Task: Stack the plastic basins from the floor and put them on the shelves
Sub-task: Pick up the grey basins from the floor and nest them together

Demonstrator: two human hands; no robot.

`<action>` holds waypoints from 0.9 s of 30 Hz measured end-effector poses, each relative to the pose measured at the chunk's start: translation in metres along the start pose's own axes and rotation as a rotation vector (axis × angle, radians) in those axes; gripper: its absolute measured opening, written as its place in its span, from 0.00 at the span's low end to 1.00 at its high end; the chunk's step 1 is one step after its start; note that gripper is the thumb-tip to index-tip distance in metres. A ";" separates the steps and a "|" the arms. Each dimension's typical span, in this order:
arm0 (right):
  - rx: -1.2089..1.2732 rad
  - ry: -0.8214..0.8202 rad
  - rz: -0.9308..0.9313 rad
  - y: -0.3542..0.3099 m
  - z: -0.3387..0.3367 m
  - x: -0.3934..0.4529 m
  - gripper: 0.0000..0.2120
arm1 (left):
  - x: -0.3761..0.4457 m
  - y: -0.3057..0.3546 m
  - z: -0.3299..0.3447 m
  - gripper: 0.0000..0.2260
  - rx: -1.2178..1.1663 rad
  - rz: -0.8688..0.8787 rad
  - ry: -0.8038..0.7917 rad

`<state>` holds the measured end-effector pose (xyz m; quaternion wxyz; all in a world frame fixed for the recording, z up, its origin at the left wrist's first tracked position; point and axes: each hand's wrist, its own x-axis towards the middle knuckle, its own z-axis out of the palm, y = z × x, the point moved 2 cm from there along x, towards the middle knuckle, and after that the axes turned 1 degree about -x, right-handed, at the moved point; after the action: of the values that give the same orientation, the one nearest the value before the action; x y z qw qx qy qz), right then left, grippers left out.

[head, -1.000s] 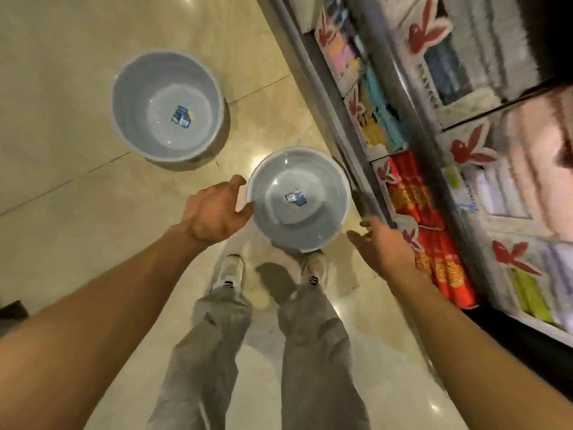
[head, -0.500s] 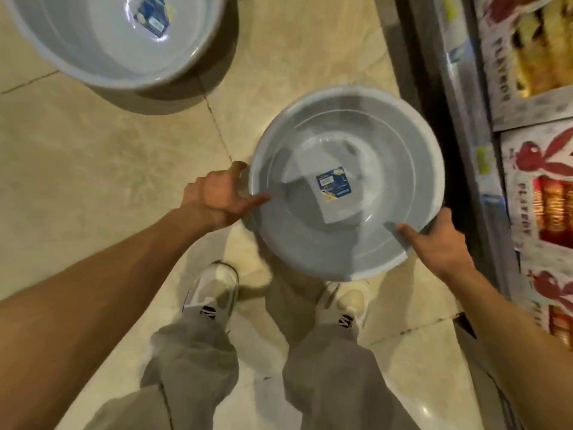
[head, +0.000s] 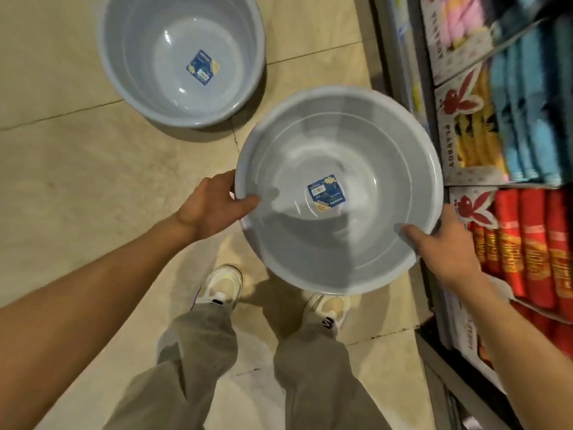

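You're holding the near basin (head: 338, 156) up off the floor (head: 77, 181), over your shoes (head: 221, 285). Left hand (head: 207, 209) grips its left rim, thumb hooked inside the bowl. Right hand (head: 446, 246) grips the right rim, thumb also inside. Blue label (head: 326, 193) sits at the basin's bottom. Second basin (head: 183, 57) stands on the floor beyond the held one, to its left, well apart. Shelves (head: 434, 169) with packaged towels (head: 527, 103) run just right of the held basin

Pale blue basins (head: 338, 150), blue-and-yellow labels (head: 326, 192).
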<state>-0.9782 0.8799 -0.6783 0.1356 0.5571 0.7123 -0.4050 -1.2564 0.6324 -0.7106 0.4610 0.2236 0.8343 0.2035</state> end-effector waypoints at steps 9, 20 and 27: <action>0.083 0.005 -0.283 -0.206 -0.072 -0.078 0.21 | -0.126 0.048 -0.193 0.07 -0.257 -0.023 0.256; 0.148 -0.021 -0.321 -0.365 -0.024 -0.069 0.19 | -0.124 0.014 -0.317 0.01 -0.450 -0.135 0.458; -0.013 -0.153 -0.271 -0.387 0.045 0.055 0.19 | -0.005 -0.038 -0.304 0.12 -0.396 -0.246 0.407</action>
<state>-1.3581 0.8645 -0.5773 0.1372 0.4223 0.7711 -0.4563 -1.5223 0.5580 -0.5780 0.3403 -0.0188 0.8744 0.3453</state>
